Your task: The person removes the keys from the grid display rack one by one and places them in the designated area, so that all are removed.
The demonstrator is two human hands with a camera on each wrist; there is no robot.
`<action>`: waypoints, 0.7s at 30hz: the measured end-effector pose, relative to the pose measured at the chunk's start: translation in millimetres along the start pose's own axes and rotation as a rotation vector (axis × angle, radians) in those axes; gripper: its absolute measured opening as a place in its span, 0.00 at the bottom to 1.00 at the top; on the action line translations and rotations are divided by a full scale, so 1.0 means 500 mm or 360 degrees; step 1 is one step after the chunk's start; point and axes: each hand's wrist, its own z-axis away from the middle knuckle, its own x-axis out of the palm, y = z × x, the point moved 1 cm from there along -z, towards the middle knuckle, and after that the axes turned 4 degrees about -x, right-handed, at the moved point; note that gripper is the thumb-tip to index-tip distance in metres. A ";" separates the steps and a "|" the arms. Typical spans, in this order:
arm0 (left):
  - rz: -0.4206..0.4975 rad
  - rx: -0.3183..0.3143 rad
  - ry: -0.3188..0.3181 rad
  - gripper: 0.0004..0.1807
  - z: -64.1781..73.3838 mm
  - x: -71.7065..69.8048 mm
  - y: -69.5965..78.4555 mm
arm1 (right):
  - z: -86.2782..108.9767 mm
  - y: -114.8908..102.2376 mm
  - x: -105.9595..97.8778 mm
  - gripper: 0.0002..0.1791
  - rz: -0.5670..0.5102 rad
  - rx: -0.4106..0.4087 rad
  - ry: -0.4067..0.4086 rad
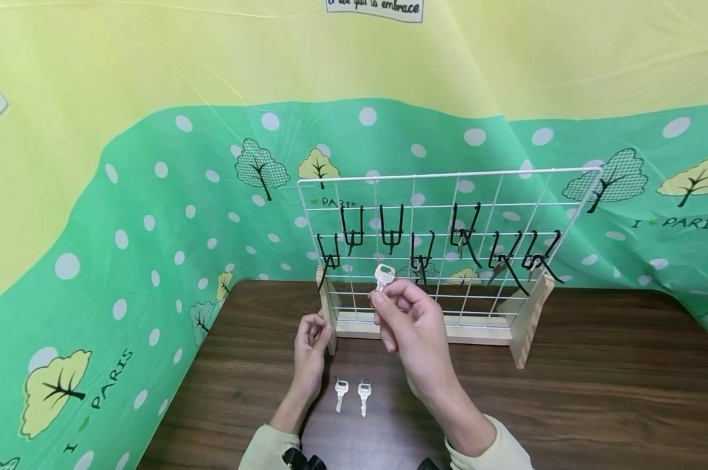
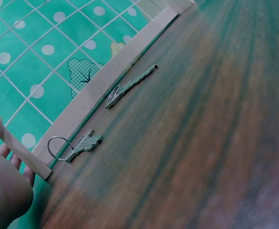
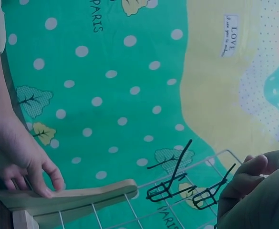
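My right hand point(image 1: 415, 333) pinches a silver key point(image 1: 384, 275) between thumb and fingers, its head upward, in front of the white wire grid rack point(image 1: 448, 173). The left hand point(image 1: 311, 346) grips the rack's left wooden side support point(image 1: 328, 313), with the thumb on the near side and fingers behind it. In the right wrist view, that left hand point(image 3: 27, 162) sits at the lower end of the support point(image 3: 96, 191). Two more keys lie on the table before the rack, a left key point(image 1: 341, 394) and a right key point(image 1: 364, 397), both with rings.
Several black double-prong hooks point(image 1: 392, 228) hang on the grid in two staggered rows. Keys, one of them a hanging key point(image 1: 498, 266), are on hooks toward the right. The dark wooden table point(image 1: 612, 385) meets a green and yellow patterned cloth point(image 1: 213, 196) behind and at the left.
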 end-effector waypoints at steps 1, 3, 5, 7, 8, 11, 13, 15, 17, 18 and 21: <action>-0.0003 0.0000 0.0001 0.12 0.000 0.000 0.000 | 0.002 0.000 0.000 0.07 0.0002 0.0007 -0.0003; -0.0008 0.0003 0.0001 0.12 0.000 -0.001 -0.001 | 0.006 0.000 -0.002 0.08 0.0014 0.0026 -0.0008; -0.0009 0.0003 -0.0001 0.12 0.000 -0.002 -0.003 | 0.010 0.001 -0.003 0.09 0.0025 0.0042 -0.0016; -0.0008 0.0011 -0.0003 0.12 -0.001 -0.002 -0.005 | 0.013 0.003 -0.006 0.09 0.0040 0.0047 -0.0022; -0.0009 0.0016 -0.0006 0.12 -0.001 -0.002 -0.005 | 0.015 0.004 -0.007 0.09 0.0052 0.0049 -0.0021; -0.0001 0.0021 -0.0010 0.13 -0.001 -0.003 -0.008 | 0.020 0.007 -0.011 0.09 0.0078 0.0052 -0.0003; 0.0002 0.0023 -0.0013 0.13 -0.001 -0.003 -0.009 | 0.024 0.009 -0.014 0.09 0.0094 0.0059 0.0019; 0.0006 0.0020 -0.0011 0.13 -0.002 -0.004 -0.009 | 0.027 0.010 -0.016 0.08 0.0103 0.0073 0.0036; 0.0002 0.0022 -0.0011 0.13 -0.003 -0.004 -0.009 | 0.030 0.011 -0.018 0.06 0.0095 0.0085 0.0036; 0.0002 0.0020 -0.0011 0.13 -0.003 -0.005 -0.009 | 0.031 0.011 -0.019 0.04 0.0092 0.0090 0.0032; 0.0003 0.0019 -0.0014 0.13 -0.004 -0.006 -0.009 | 0.036 0.012 -0.021 0.02 0.0066 0.0115 0.0007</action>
